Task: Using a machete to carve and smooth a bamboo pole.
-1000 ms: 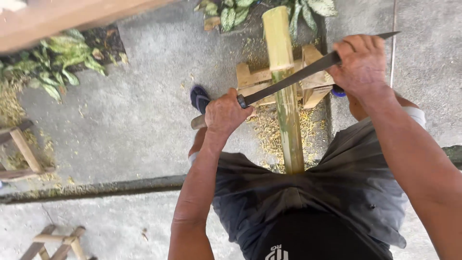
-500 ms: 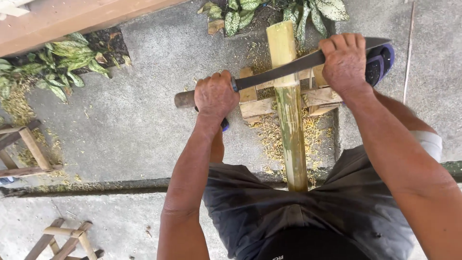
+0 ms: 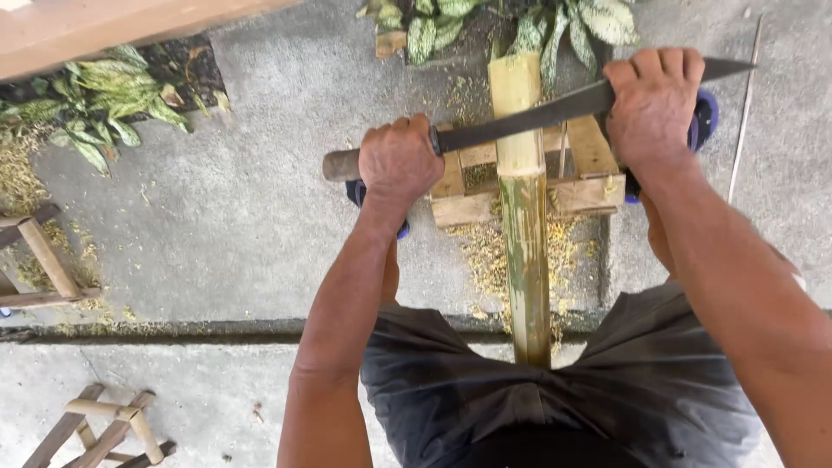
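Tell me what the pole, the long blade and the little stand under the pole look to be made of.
The pole looks like bamboo: a round stem, green skin partly scraped to pale yellow, shavings beneath it. The long blade looks like dark, dull metal, probably steel; its handle, in the left hand, seems to be wood, while the right hand grips near the tip. The stand looks like raw, unpainted wooden slats.

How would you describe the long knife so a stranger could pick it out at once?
Start at the bamboo pole running up the middle of the concrete floor. The knife lies across its top, above a small wooden stand. It is the only dark metal blade, gripped by the left hand and right hand.
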